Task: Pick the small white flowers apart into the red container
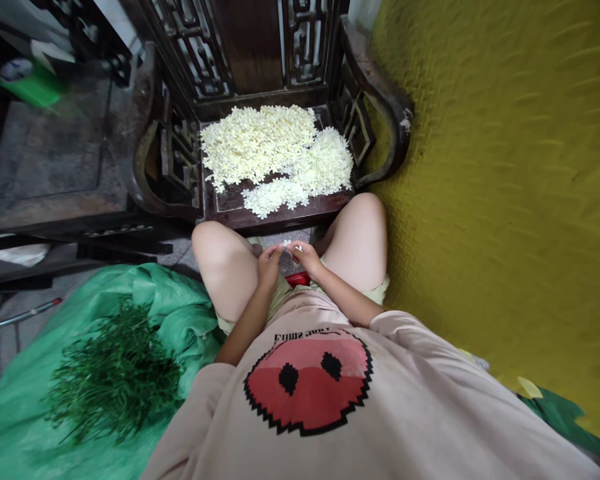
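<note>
I sit with my knees close to the front edge of a dark wooden chair seat [229,203]. Above the floor between my thighs, my left hand [270,262] and right hand [305,258] come together, thumbs and fingertips pinching at some small white blossoms [287,244]; which fingers bear the stems is too small to tell.

On the seat, a broad spread of creamy flowers [257,141] runs from the left edge along the back. A whiter heap [327,161] lies against it, by the right edge, and a smaller white patch [274,196] reaches the middle of the front edge. Dark wood shows at the front left corner.

Just below my hands is something red [299,279]. To my left, a tangle of green stems [115,380] lies on a green sheet [125,283].
</note>
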Demonstrator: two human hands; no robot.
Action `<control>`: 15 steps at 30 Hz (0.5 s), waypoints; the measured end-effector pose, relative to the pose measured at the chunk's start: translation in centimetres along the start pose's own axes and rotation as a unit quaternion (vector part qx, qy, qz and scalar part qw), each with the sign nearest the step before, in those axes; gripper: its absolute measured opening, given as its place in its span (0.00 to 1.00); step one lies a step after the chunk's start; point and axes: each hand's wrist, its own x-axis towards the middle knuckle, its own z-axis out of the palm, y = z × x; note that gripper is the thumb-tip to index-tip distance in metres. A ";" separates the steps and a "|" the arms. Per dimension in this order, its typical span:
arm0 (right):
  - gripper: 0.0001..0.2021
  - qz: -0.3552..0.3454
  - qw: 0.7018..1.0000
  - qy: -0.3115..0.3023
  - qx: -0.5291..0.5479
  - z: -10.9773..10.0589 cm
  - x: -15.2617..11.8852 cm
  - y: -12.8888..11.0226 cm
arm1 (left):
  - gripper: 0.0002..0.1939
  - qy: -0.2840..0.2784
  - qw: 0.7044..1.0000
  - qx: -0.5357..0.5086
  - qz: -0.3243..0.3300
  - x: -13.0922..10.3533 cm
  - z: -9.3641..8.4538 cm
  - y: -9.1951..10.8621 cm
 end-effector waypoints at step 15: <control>0.22 0.005 0.999 0.039 -0.014 0.0 0.3 0.4 | 0.11 -0.004 0.998 0.063 0.027 -0.1 0.2 -0.3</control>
